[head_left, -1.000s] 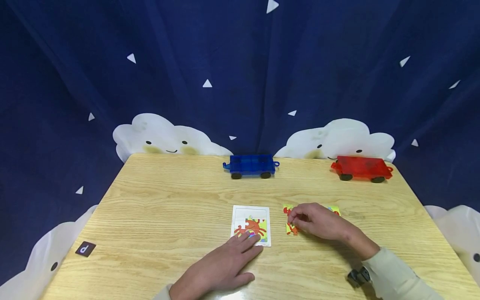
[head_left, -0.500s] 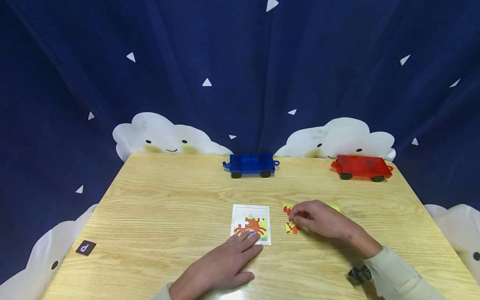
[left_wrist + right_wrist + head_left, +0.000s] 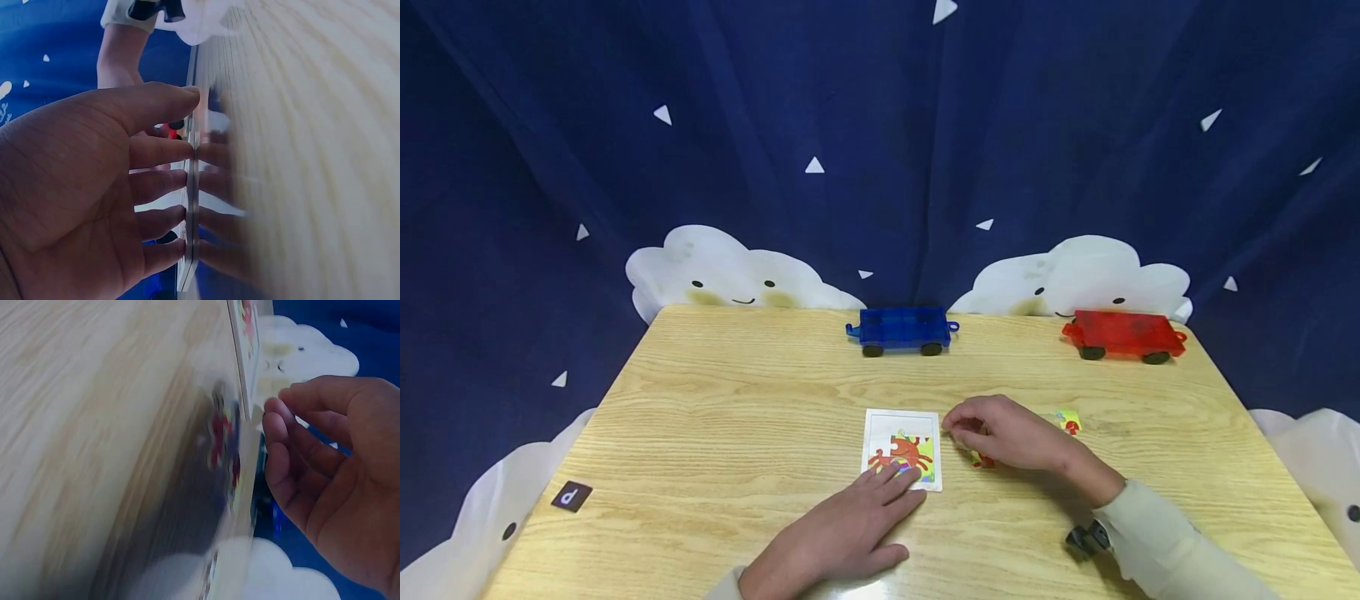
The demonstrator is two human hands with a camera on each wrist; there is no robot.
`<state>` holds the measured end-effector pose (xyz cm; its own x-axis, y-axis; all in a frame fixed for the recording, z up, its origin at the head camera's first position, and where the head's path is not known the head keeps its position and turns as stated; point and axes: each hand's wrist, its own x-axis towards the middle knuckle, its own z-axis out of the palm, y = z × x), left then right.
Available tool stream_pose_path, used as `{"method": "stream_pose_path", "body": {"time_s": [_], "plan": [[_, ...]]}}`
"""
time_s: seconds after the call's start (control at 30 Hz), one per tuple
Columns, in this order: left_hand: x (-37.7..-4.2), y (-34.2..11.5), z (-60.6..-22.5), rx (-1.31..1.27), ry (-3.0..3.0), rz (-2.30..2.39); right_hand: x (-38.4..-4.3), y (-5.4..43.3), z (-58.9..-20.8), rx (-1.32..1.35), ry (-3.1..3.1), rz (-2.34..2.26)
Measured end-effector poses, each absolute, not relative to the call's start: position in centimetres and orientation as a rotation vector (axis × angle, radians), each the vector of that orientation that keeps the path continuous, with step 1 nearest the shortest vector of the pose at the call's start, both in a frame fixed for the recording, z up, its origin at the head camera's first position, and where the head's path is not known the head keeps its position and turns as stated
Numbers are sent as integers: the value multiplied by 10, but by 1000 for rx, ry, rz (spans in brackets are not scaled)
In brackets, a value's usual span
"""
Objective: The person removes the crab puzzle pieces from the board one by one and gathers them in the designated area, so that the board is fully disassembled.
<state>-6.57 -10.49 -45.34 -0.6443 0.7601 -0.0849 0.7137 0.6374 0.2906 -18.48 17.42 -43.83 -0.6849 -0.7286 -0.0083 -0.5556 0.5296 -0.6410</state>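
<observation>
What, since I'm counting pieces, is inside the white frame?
Red and yellow puzzle pieces show in the white frame, with bare white above them. The left hand covers part of the lower edge, hiding what's there.

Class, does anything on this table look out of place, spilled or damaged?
No spill or damage shows. The letter tile seems stray: it lies askew near the left edge of the table, away from the puzzle.

Tbl (image 3: 737, 383): glossy wood. Puzzle brd (image 3: 880, 432): card-like. Blue wagon (image 3: 904, 327): transl. plastic. Bkdrop (image 3: 760, 100): cloth.
</observation>
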Motion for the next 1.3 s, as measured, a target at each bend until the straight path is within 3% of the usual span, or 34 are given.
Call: {"method": "stream_pose_path", "body": {"time_s": [0.57, 1.3], "plan": [[-66, -105, -456, 1275, 2708, 303, -183, 120, -449, -1221, 2480, -842], [-65, -105, -456, 1296, 2731, 303, -177, 109, -451, -1149, 2486, -737]]}}
